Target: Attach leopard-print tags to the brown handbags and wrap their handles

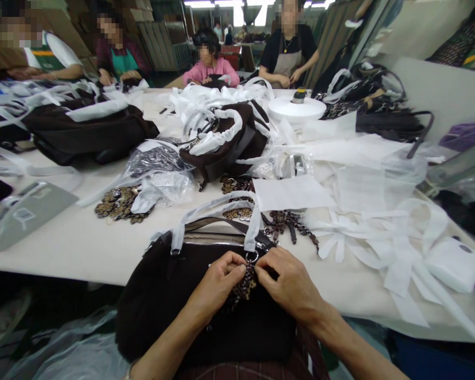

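While both hands pinch it | left hand (217, 279), right hand (288, 282) grip leopard-print tassel charm (245, 285) at dark brown fabric handbag's (174, 301) metal ring (252, 257) | step: attaching; next needs fine threading.

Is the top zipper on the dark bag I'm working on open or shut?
Shut, it seems: the zipper on the dark bag runs as one straight silvery line with no gap.

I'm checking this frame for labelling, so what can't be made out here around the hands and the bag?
Head view only:
- Leopard-print charm: mostly covered by the left hand and right hand; its shape is unclear.
- Metal ring: too small to see how it joins.
- Dark bag: its near side is hidden by the forearms and the picture's lower edge.
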`<state>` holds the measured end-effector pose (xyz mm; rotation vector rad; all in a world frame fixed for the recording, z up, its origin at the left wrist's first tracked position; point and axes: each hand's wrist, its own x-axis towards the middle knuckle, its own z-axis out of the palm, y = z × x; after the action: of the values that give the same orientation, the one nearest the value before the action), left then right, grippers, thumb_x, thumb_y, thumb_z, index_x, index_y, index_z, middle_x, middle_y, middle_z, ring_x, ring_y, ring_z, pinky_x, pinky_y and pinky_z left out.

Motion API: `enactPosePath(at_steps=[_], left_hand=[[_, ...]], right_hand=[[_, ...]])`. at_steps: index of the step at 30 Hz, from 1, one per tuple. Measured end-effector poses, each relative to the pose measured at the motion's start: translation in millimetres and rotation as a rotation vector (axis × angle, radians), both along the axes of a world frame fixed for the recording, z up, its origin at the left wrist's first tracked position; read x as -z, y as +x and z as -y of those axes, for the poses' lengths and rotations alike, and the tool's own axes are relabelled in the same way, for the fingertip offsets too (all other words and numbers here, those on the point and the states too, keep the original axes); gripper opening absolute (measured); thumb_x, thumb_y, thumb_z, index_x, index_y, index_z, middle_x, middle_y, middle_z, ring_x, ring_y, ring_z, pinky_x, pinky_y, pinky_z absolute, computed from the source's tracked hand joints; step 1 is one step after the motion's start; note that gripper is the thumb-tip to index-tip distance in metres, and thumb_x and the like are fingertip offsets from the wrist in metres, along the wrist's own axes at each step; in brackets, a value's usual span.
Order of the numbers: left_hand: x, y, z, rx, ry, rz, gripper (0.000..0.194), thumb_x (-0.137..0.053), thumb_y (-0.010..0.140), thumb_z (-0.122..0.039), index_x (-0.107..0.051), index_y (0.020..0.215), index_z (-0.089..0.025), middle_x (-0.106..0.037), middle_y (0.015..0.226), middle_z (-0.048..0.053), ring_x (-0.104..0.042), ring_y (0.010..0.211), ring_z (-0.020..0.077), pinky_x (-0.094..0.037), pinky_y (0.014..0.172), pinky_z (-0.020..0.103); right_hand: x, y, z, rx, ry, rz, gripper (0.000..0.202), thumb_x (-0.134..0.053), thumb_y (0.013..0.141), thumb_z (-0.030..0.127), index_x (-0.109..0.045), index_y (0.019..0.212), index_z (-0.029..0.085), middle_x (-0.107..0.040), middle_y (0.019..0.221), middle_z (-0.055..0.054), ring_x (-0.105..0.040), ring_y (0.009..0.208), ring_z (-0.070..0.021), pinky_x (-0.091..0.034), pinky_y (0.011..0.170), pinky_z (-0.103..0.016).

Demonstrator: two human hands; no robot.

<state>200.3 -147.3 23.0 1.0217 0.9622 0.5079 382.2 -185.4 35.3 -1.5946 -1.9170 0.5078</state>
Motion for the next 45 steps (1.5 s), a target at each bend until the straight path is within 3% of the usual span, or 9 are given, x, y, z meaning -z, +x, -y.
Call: enactPosePath(at_steps=[7,13,24,31,34,38,41,45], left_hand=[[7.9,0,-4,-0.019,0.014,-0.073,0.030,-0.066,0.081,-0.043,-0.057,0.089,-0.016,-0.049,0.060,-0.007,-0.041,0.049,0.0070,-0.027,0.048,0.019],[3.8,1,-5,0.009,0.201,-0.194,0.017,-0.062,0.082,-0.029,-0.061,0.092,-0.016,-0.062,0.070,-0.001,-0.055,0.063,0.0127,-0.037,0.059,0.022],[0.3,4,-6,-0.022,0.356,-0.267,0.009,-0.058,0.080,-0.021,-0.062,0.087,-0.019,-0.063,0.073,-0.001,-0.057,0.068,0.0145,-0.038,0.062,0.022],[-5.0,6,-7,-0.030,0.448,-0.367,0.006,-0.057,0.082,-0.020,-0.061,0.087,-0.022,-0.061,0.071,-0.003,-0.055,0.065,0.0145,-0.037,0.061,0.023],[-3.8,4,-5,-0.016,0.568,-0.430,0.009,-0.058,0.084,-0.020,-0.061,0.091,-0.024,-0.065,0.079,-0.002,-0.058,0.072,0.0158,-0.039,0.067,0.024],[0.3,4,-4,0.063,0.872,-0.629,0.011,-0.057,0.087,-0.018,-0.059,0.095,-0.024,-0.062,0.096,0.001,-0.057,0.089,0.0187,-0.040,0.077,0.027],[4.7,5,-7,0.122,1.036,-0.741,0.008,-0.056,0.088,-0.015,-0.058,0.092,-0.022,-0.060,0.095,0.003,-0.054,0.092,0.0209,-0.040,0.082,0.031],[9.3,5,-12,0.146,1.131,-0.798,0.002,-0.059,0.089,-0.019,-0.059,0.089,-0.020,-0.061,0.093,0.004,-0.053,0.090,0.0221,-0.039,0.081,0.035]], right_hand=[[-1.8,5,-3,-0.009,-0.023,0.051,0.015,-0.058,0.082,0.010,-0.059,0.071,0.018,-0.060,0.074,-0.002,-0.053,0.074,-0.0170,-0.040,0.071,-0.030],[-6.2,3,-8,-0.051,-0.041,0.111,0.014,-0.057,0.084,0.010,-0.061,0.073,0.018,-0.061,0.075,-0.003,-0.053,0.075,-0.0171,-0.040,0.072,-0.029],[-25.1,6,-28,-0.214,-0.103,0.388,0.015,-0.057,0.083,0.012,-0.060,0.069,0.018,-0.062,0.075,-0.003,-0.053,0.073,-0.0171,-0.036,0.067,-0.029],[-28.3,0,-35,-0.279,-0.075,0.468,0.015,-0.054,0.087,0.015,-0.062,0.075,0.018,-0.064,0.080,-0.006,-0.056,0.077,-0.0196,-0.039,0.072,-0.032],[-25.9,1,-36,-0.270,-0.082,0.433,0.014,-0.055,0.087,0.015,-0.062,0.075,0.019,-0.063,0.079,-0.004,-0.055,0.076,-0.0188,-0.040,0.071,-0.031],[-20.1,3,-34,-0.221,-0.119,0.353,0.014,-0.056,0.087,0.014,-0.062,0.075,0.018,-0.061,0.079,-0.003,-0.056,0.076,-0.0174,-0.040,0.071,-0.029],[-15.2,2,-31,-0.189,-0.120,0.301,0.014,-0.055,0.089,0.013,-0.062,0.078,0.018,-0.061,0.079,-0.003,-0.056,0.077,-0.0171,-0.040,0.071,-0.029],[-9.5,0,-30,-0.144,-0.110,0.266,0.014,-0.054,0.089,0.014,-0.063,0.079,0.018,-0.061,0.079,-0.003,-0.057,0.077,-0.0170,-0.040,0.072,-0.028]])
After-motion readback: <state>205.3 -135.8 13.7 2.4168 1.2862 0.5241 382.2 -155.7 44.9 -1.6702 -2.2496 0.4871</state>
